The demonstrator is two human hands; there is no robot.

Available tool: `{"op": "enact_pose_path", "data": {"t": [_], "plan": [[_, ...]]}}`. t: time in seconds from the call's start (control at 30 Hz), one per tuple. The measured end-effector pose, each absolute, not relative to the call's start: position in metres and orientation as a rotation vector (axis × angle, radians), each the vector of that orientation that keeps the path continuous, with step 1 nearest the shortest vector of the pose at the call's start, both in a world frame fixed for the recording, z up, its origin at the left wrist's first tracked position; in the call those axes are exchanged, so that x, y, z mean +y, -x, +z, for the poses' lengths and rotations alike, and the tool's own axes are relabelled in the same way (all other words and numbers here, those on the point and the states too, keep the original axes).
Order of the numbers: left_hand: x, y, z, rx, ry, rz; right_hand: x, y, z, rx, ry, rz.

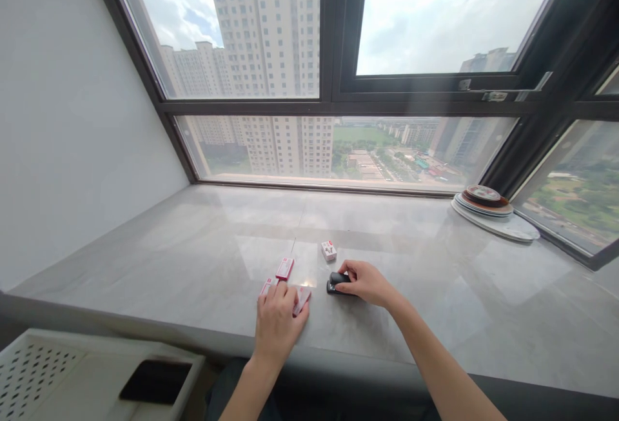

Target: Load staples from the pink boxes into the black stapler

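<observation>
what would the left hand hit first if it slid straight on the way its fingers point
Probably the pink-edged box just ahead of the left hand, though any gap between them is hard to judge.

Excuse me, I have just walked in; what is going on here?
A person's right hand grips a black stapler on the pale sill. The left hand is on small pink-and-white boxes, with another pink-edged box just beyond its fingertips. A white box sits apart, beyond the stapler.
</observation>
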State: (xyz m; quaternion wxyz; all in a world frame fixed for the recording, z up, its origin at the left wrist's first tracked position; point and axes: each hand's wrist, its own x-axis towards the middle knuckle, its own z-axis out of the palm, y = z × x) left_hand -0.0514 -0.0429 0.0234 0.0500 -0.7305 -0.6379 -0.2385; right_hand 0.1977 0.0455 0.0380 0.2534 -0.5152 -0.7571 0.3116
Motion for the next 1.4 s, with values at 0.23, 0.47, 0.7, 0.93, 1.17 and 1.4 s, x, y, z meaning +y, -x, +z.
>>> {"op": "enact_pose_path", "data": {"t": [0.23, 0.47, 0.7, 0.93, 1.17, 1.4], "plan": [[-0.019, 0.111, 0.012, -1.985, 2.201, -0.913, 0.042, -0.195, 0.04, -2.017, 1.444, 0.849], [-0.01, 0.098, -0.009, -1.862, 2.507, -1.023, 0.037, -0.192, 0.042, -2.023, 1.473, 0.777], [0.014, 0.049, -0.012, -1.812, 2.442, -0.993, 0.025, -0.205, 0.041, -1.945, 1.607, 0.817], [0.057, -0.022, -0.016, -1.806, 2.367, -1.064, 0.006, -0.218, 0.008, -1.572, 1.583, 0.94], [0.043, -0.017, -0.014, -1.696, 2.358, -0.987, -0.003, -0.217, -0.016, -1.384, 1.455, 1.108], [-0.016, 0.021, -0.005, -1.754, 2.383, -0.912, 0.004, -0.164, -0.005, -1.471, 1.368, 1.121]]}}
